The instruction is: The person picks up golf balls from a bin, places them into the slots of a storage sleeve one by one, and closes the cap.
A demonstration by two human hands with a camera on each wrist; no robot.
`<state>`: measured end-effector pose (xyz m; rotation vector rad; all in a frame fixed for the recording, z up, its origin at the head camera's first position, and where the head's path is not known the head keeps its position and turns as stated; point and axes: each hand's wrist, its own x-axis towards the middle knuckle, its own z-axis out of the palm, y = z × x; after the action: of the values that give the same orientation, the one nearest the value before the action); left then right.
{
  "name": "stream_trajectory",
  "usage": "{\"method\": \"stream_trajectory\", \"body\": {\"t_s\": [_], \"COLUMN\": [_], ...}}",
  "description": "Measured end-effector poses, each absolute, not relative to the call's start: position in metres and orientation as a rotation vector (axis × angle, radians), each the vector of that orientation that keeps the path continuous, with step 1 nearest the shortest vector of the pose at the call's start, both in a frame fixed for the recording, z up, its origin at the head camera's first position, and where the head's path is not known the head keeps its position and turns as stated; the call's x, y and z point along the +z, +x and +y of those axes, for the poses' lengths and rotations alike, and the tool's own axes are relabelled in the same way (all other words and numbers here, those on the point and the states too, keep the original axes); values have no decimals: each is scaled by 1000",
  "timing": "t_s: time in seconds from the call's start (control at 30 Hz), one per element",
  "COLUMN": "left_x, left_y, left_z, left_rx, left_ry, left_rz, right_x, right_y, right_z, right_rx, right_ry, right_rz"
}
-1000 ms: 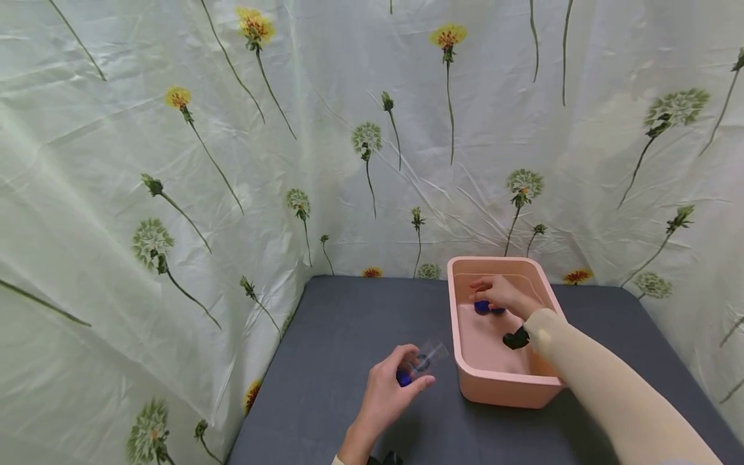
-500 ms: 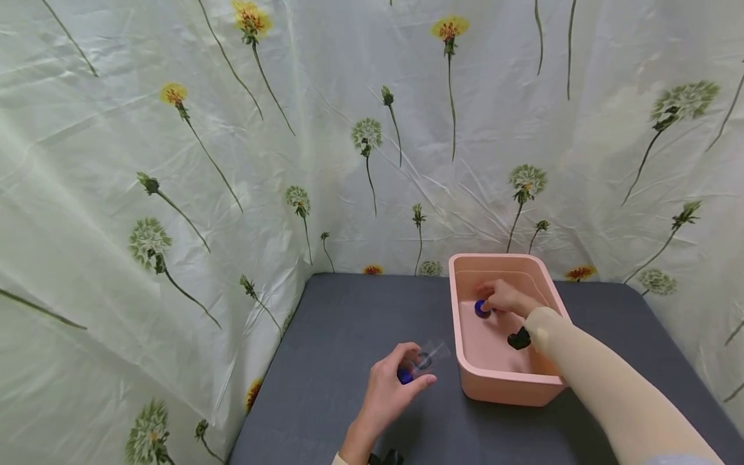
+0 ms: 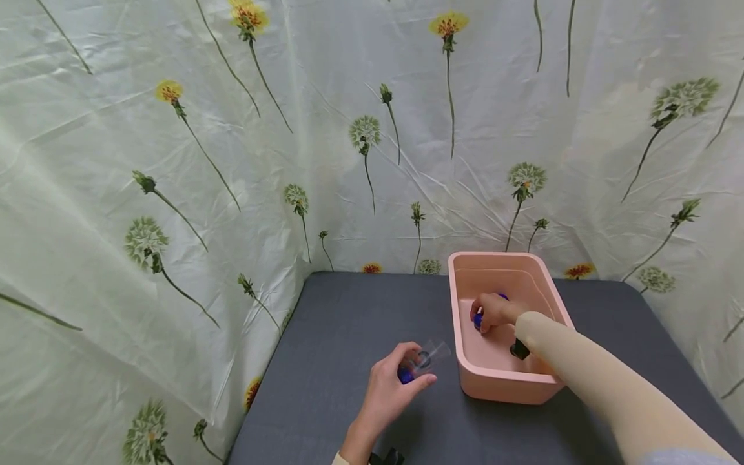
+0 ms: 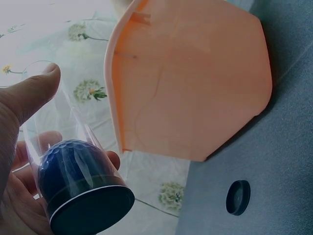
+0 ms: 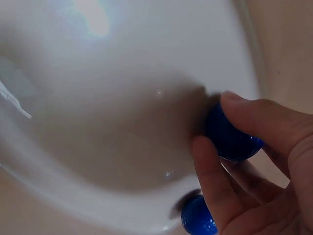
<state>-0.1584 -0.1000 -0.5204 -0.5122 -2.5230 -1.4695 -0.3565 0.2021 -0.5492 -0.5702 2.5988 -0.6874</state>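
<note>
My left hand [image 3: 386, 381] holds a clear plastic tube [image 4: 63, 115] between thumb and fingers, tilted above the table. Inside it sits a dimpled blue golf ball [image 4: 73, 166], against the dark cap [image 4: 93, 210] that closes one end. My right hand [image 3: 496, 312] is down inside the pink bin [image 3: 511, 387]. Its thumb and fingers pinch a blue golf ball [image 5: 230, 134] near the bin's floor. Another blue golf ball [image 5: 198, 215] lies in the bin close by; in the head view my right hand partly hides it.
A loose black cap [image 4: 238, 198] lies on the dark grey table [image 3: 349, 323] beside the bin. Behind the table and along its left side hangs a pale curtain [image 3: 349, 174] printed with dandelions. The bin's raised walls surround my right hand.
Inside the bin my right hand has shifted from one ball to the other, and its fingers now pinch a golf ball. My left hand keeps the tube in place.
</note>
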Motion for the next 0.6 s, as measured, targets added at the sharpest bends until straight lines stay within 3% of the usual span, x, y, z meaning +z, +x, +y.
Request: {"method": "stream_trajectory", "body": {"t_s": [0.6], "left_x": [-524], "left_y": [-158], "left_z": [-99], "left_rx": [-1504], "left_ry": [-522], "left_rz": [-2475], "right_x": [-511], "right_y": [-348], "right_z": [209], "right_rx": [-1156], "right_ry": [-563], "right_rz": [2411]}}
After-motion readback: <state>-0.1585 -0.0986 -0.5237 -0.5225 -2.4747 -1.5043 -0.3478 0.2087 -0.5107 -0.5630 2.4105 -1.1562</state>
